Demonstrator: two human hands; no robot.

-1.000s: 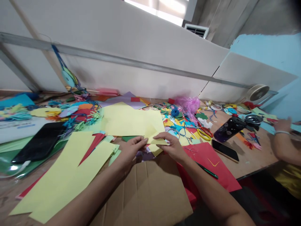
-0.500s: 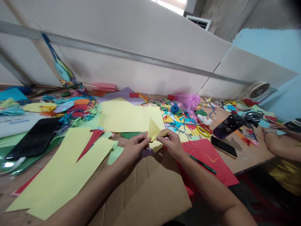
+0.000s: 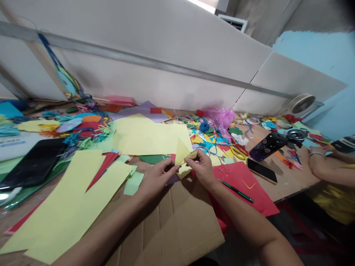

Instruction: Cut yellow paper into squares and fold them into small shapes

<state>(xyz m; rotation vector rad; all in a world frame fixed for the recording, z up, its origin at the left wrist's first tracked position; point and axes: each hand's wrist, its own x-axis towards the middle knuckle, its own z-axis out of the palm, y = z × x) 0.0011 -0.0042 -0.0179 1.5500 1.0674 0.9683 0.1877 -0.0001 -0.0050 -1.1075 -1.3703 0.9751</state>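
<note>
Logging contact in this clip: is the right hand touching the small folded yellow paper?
Touching. The head view shows the right hand pinching the folded yellow paper at its right end, with no gap between them.

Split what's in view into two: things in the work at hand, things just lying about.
In the work:
yellow paper, pinched by the left hand and right hand

Apparently just lying about:
dark bottle
phone with pale edge
blue yarn ball
pink plastic bag
</note>
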